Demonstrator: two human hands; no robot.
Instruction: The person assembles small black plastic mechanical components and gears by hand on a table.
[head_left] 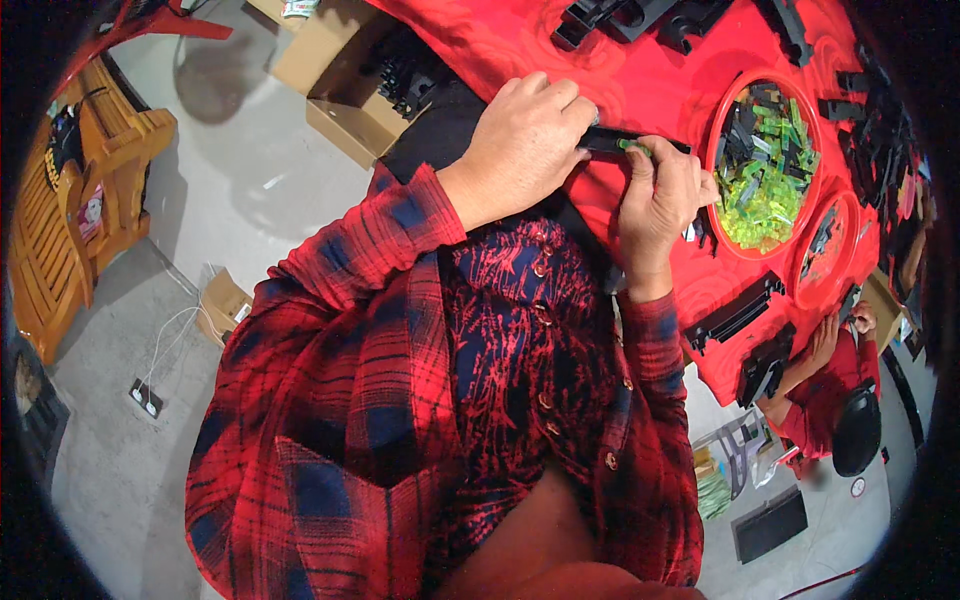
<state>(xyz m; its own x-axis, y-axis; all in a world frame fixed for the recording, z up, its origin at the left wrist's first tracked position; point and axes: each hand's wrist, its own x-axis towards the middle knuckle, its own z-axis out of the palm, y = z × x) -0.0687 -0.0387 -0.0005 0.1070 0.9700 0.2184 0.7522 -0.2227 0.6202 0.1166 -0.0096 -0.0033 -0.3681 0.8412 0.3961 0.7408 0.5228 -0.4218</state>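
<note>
My left hand (530,140) is closed over one end of a long black plastic strip (610,140) that lies on the red tablecloth (640,70). At the strip's other end my right hand (662,190) pinches a small translucent green piece (634,148) against it. Both arms wear red and blue plaid sleeves. How the green piece sits on the strip is hidden by my fingers.
A red bowl (722,110) of green and black small parts stands right of my hands, with a smaller red dish (845,215) beside it. Black plastic parts (735,315) lie around the table. Cardboard boxes (340,60) and a wooden chair (80,200) stand on the floor. Another person (830,395) in red sits at lower right.
</note>
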